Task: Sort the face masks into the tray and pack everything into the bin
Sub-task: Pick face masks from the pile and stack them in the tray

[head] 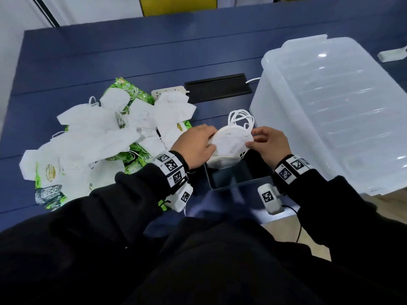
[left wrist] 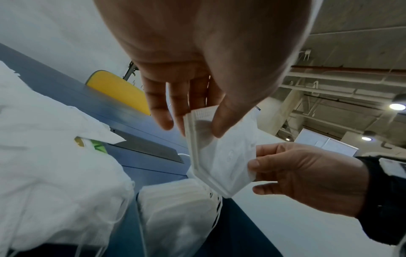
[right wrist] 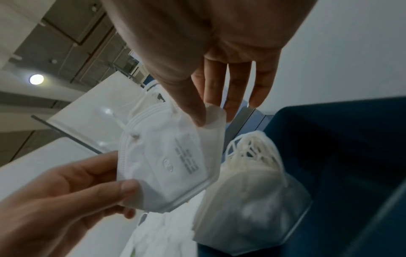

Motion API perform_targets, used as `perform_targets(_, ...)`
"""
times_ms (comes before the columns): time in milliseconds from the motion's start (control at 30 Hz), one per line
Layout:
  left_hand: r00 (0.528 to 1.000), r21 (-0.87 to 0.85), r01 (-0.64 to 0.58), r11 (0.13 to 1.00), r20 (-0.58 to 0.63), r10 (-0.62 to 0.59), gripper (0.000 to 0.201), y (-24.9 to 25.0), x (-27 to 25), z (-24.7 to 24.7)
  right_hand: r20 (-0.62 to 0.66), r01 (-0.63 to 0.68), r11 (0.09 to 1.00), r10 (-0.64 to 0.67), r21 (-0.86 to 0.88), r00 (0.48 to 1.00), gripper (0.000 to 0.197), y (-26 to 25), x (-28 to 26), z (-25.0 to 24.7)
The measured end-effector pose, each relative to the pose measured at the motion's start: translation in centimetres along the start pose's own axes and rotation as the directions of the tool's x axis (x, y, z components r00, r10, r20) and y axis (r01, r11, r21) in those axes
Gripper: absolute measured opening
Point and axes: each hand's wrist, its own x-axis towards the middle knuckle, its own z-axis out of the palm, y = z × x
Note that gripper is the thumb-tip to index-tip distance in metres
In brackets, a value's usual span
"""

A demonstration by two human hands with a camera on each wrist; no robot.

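white mask [head: 231, 142] pinched by left hand [head: 193, 148] and right hand [head: 272, 144], print blurred.

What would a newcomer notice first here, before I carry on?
First, the white mask pinched at its ends by the left hand and right hand, above the tray where a stack of masks lies. Then the loose mask pile on green wrappers to the left, and the big clear bin on the right.

Tray [head: 231, 180] far end hidden under held mask [head: 231, 142]; bin [head: 343, 119] cut by right edge; mask print [right wrist: 186, 160] too blurred (unreadable).
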Motion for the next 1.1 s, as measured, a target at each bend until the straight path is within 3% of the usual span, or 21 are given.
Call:
perform_targets(167,0.998,0.015,0.052,0.999,-0.03,-0.052,0.026,0.7,-0.7,2.1,0.185,0.08,0.955,-0.027,-0.286,0.982,0.033,1.7,-0.7,-0.8)
perform_targets(367,0.994,0.17,0.075,0.983,0.069,-0.087,0.024,0.9,-1.2,4.8,0.209,0.201,0.909,-0.13,-0.366,0.969,0.094,2.8,0.0,-0.1)
perform_targets(567,0.993,0.324,0.055,0.945,0.084,-0.086,0.031,0.6,-1.5,7.8,0.324,0.289,0.821,-0.135,-0.492,0.936,0.12,4.0,1.3,1.8)
perform_targets(767,0.998,0.387,0.061,0.92,-0.002,-0.066,0.025,-0.3,-1.5,9.2,0.41,0.37,0.695,-0.118,-0.617,0.904,0.118,3.8,1.6,3.0)
perform_targets(933,0.991,0.392,0.116,0.913,-0.1,-0.083,0.068,-0.2,-1.3,9.5,0.412,0.416,0.585,-0.149,-0.696,0.899,0.093,4.2,2.3,3.7)
perform_targets(1033,0.992,0.372,0.127,0.92,-0.044,-0.119,0.091,0.1,-0.8,9.8,0.417,0.438,0.56,-0.174,-0.704,0.892,0.078,4.5,2.7,4.3)
perform_targets(1100,0.985,0.365,0.156,0.918,0.006,-0.17,0.092,0.1,-0.5,10.4,0.422,0.46,0.545,-0.203,-0.701,0.884,0.076,4.7,2.8,4.5)
